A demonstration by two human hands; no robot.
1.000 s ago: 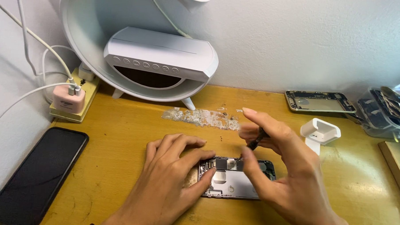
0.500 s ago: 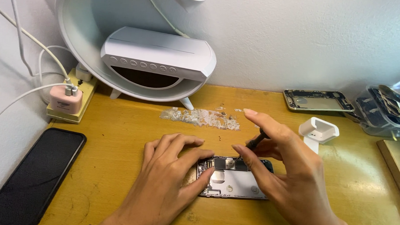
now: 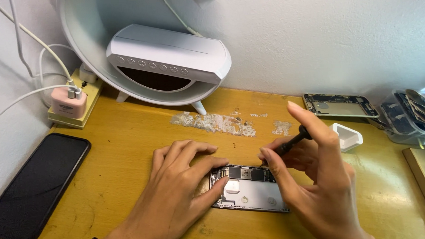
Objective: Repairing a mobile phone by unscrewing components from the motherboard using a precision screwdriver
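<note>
One screwdriver (image 3: 289,142) slants down-left into the opened phone (image 3: 250,191)

bright, even light; sharp focus

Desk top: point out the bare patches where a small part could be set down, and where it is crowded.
Bare wood lies between the black phone and the left hand, and below the power strip. Another patch lies right of the right hand, below the white tray. Crowded: around the opened phone, and the back right corner with the phone frame and clear box.
</note>
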